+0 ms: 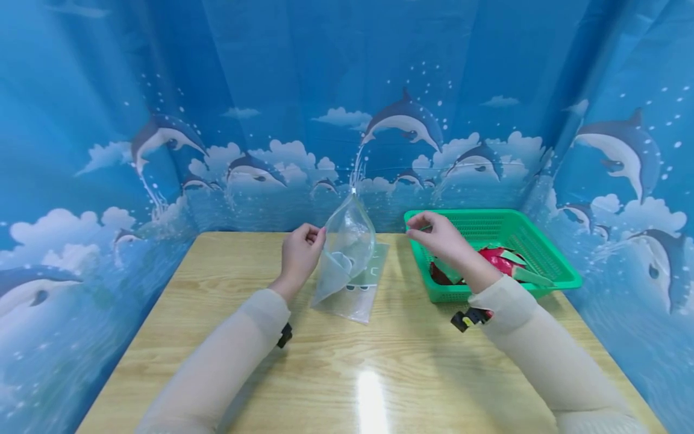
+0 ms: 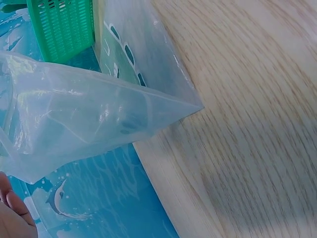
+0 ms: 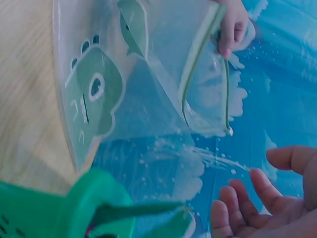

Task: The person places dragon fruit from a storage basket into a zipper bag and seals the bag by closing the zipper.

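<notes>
A blue dolphin-print curtain (image 1: 303, 66) hangs behind and beside a wood-grain table (image 1: 320, 367).

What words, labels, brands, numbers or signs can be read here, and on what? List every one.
No readable text anywhere.
Clear bag: green cartoon print with curved white strokes, no legible word or number.
Backdrop: dolphins and clouds, no lettering visible.
Green basket: no lettering visible.
Black right-wrist device: yellow mark, too small to read.

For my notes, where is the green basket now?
In the head view, the green basket stands on the right side of the table, right of the clear bag.
</notes>
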`<state>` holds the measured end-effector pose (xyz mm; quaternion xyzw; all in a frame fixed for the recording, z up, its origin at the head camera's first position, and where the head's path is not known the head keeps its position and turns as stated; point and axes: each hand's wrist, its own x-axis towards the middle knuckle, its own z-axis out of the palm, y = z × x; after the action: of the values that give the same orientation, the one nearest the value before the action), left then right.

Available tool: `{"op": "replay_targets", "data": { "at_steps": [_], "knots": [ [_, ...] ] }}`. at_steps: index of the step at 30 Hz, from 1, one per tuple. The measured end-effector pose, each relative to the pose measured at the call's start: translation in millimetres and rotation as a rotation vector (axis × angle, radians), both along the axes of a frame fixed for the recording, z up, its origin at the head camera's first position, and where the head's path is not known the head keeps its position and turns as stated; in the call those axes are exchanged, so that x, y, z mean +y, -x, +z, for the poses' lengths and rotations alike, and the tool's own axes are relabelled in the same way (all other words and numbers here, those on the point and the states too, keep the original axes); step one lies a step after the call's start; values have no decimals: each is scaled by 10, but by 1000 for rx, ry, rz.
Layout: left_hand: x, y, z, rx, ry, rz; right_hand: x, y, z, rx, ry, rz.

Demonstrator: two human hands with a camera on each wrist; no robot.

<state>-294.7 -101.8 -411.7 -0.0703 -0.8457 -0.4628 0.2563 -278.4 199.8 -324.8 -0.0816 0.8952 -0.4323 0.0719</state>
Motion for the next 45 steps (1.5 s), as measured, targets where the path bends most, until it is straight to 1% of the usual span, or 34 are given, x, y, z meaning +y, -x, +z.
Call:
{"op": "replay_targets", "data": {
  "at_steps": [4, 8, 11, 13, 17, 22, 27, 36, 41, 45],
  "knots": [
    [-7, -10, 5, -5, -10, -11, 149, -36, 34, 0, -63, 96],
    [-12, -17, 1, -9, -16, -18, 315, -49, 28, -1, -111, 196],
    [-16, -24, -7, -14, -12, -21, 447, -50, -9, 10, -127, 238],
    [-19, -29, -12, -21, -15, -24, 527, -56, -34, 28, -141, 250],
    [-22, -40, -13, -28, -26, -32, 676, -78, -70, 72, -176, 259],
    [-20, -49, -16, -17, -32, -44, 845, -113, -117, 72, -213, 264],
    [-23, -52, -25, -29, -34, -39, 954, -116, -205, 73, -263, 247],
    [-24, -47, -41, -4, -22, -31, 1034, -29, -442, 117, -332, 245],
    [-16, -54, -43, -8, -16, -26, 1034, 5, -542, 101, -341, 221],
    [-6, -54, -40, -3, -13, -26, 1027, 13, -587, 93, -329, 215]
  ]
}}
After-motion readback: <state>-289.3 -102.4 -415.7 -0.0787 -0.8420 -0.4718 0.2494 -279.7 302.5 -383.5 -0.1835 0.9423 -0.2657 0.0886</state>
